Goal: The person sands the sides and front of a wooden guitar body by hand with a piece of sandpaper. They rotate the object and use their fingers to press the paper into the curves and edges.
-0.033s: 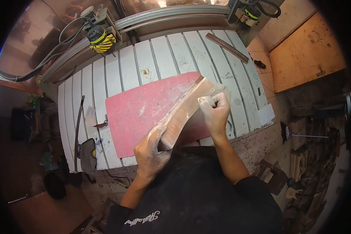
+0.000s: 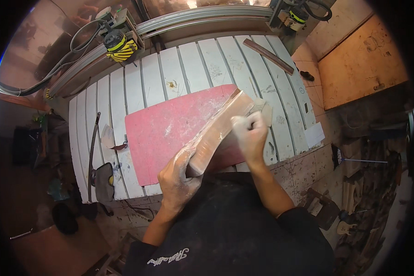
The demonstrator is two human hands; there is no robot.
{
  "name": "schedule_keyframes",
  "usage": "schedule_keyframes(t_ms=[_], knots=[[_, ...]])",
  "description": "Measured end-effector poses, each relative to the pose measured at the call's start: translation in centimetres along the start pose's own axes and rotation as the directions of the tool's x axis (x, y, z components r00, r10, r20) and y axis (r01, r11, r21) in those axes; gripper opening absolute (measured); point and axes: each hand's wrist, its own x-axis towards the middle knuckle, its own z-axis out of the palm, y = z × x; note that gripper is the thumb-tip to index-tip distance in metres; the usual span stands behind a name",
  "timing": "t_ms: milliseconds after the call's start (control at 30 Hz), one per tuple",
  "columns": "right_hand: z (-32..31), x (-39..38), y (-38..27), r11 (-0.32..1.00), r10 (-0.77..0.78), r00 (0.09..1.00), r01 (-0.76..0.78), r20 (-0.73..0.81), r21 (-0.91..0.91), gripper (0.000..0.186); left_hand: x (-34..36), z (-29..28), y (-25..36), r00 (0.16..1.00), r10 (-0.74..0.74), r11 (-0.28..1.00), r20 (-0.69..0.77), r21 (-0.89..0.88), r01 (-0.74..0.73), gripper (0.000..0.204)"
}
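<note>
Dusty and pale, my left hand (image 2: pixel 177 184) grips the lower end of a long tan wooden piece (image 2: pixel 218 131), held diagonally over the pink board (image 2: pixel 163 117). Beside the piece's upper right edge, my right hand (image 2: pixel 253 133) is curled and blurred by motion; what it holds is hard to make out. A pale flat sheet (image 2: pixel 264 108) shows just beyond those fingers. The pink board lies on the white slatted machine bed (image 2: pixel 124 87), whose slats run front to back.
A rail (image 2: pixel 198 16) with two yellow-black machine heads (image 2: pixel 119 48) spans the back. A dark strip (image 2: pixel 268 56) lies right rear, a paper (image 2: pixel 313 134) at the right edge, and a long bar (image 2: pixel 94 147) with a grey object (image 2: pixel 104 181) at left. An orange wooden panel (image 2: pixel 354 60) stands right.
My right hand has shifted slightly downward along the wooden piece and is more blurred. My left hand and the wooden piece are almost unmoved.
</note>
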Motion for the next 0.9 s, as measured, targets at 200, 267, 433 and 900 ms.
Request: schedule_keyframes(t_ms=[200,267,433,900], knots=[[-0.2,1.3,-0.4,0.996,-0.055,0.998,0.055,0.003,-0.063,0.034,0.0,0.0,-0.1,1.0,-0.021,1.0,0.005,-0.005,0.021,0.059],[0.0,-0.5,0.6,0.999,-0.01,1.0,0.009,0.005,0.046,0.033,0.4,0.2,-0.1,1.0,-0.016,1.0,-0.024,-0.021,0.016,0.056],[-0.3,1.4,0.0,0.983,-0.15,0.985,0.159,0.089,-0.096,0.032,0.4,0.0,0.0,1.0,-0.02,1.0,-0.005,-0.018,0.02,0.058],[-0.9,1.2,1.0,0.969,-0.2,0.973,0.214,0.111,-0.126,0.031,0.8,-0.3,-0.4,0.999,-0.035,0.999,0.008,-0.016,0.035,0.062]])
